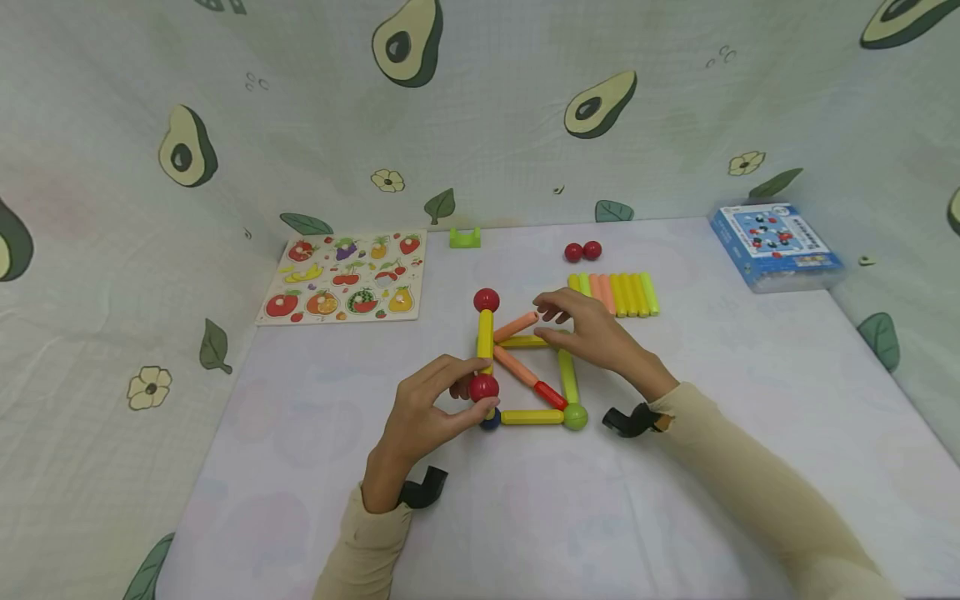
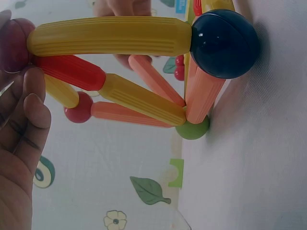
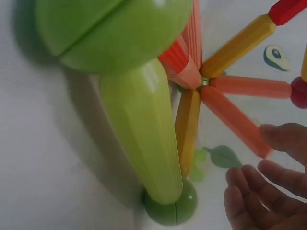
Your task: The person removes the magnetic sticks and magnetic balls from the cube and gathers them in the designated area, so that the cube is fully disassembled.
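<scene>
My left hand (image 1: 427, 404) pinches a red ball (image 1: 483, 387) at the top of a magnetic-stick structure. In the left wrist view, a yellow stick (image 2: 110, 36) runs from that ball to a dark blue ball (image 2: 225, 43) on the table. My right hand (image 1: 592, 333) is around the free end of a slanting orange stick (image 1: 517, 325), thumb and fingers spread apart. The right wrist view has the thumb overlapping this stick; contact is unclear. Yellow-green stick (image 3: 141, 129) joins two green balls at the base. Another red ball (image 1: 486, 300) sits at the structure's far upper end.
Behind the right hand lies a row of yellow, green and orange sticks (image 1: 630, 294), with two red balls (image 1: 573, 252) beyond. A fruit picture board (image 1: 352, 279) is at back left, a small green piece (image 1: 465, 239) beside it. A blue box (image 1: 776, 246) stands at back right.
</scene>
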The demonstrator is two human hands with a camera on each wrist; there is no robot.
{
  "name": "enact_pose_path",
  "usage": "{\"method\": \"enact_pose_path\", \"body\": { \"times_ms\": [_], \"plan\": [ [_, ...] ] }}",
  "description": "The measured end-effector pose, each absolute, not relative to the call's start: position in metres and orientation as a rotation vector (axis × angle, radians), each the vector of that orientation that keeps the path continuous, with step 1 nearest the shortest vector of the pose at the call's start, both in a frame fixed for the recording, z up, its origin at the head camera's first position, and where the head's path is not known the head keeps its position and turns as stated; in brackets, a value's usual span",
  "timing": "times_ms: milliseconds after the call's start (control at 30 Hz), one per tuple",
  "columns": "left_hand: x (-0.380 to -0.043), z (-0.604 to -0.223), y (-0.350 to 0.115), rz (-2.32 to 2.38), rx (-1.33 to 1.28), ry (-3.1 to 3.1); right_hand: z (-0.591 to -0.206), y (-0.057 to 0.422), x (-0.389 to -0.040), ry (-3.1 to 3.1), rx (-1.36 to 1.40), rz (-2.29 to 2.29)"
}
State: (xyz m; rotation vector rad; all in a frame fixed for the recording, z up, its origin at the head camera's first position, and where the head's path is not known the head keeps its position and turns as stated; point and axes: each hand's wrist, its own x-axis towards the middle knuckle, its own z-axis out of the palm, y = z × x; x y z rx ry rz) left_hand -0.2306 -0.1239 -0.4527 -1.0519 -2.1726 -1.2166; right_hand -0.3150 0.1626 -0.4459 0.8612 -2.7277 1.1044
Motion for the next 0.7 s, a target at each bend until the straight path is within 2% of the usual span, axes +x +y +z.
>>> {"method": "enact_pose_path", "body": {
  "times_ms": [267,700],
  "plan": [
    [-0.232,-0.451,-0.125,-1.224,-1.061,-2.163,-0.455,0.143,-0.334,-2.861,0.789,1.377],
    [-0.232,-0.451,-0.124,-1.22,-1.083,-2.161,-0.445,0.145,-0.332,-2.833,0.96,1.26]
  ]
}}
